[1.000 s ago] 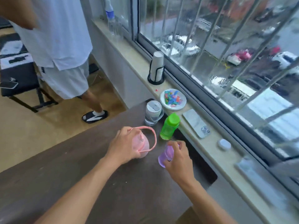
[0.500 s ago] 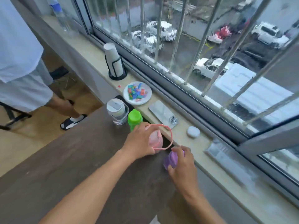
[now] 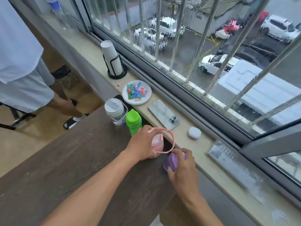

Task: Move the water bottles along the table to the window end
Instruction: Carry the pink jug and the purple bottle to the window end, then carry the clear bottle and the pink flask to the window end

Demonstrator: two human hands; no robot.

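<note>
Several bottles stand in a row at the window end of the dark wooden table [image 3: 68, 168]. A clear bottle with a white lid [image 3: 116, 111] is farthest left, then a green bottle [image 3: 133, 120]. My left hand [image 3: 143, 144] grips the pink bottle [image 3: 157, 141] from the side; its pink loop handle arcs over the top. Right of it, my right hand [image 3: 182, 167] is wrapped around the purple bottle [image 3: 172, 161], which sits at the table's corner beside the sill. My hands hide most of both bottles.
The beige window sill [image 3: 202, 149] carries a cup holder with paper cups [image 3: 114, 62], a plate of coloured pieces [image 3: 136, 92], a phone [image 3: 164, 114], a white earbud case [image 3: 194, 132] and a plastic bottle [image 3: 60, 15]. A person in shorts [image 3: 24, 70] stands left of the table.
Both hands have slid the pink and purple bottles along the table toward the window sill, up next to the green bottle. My view has swung toward the window.
</note>
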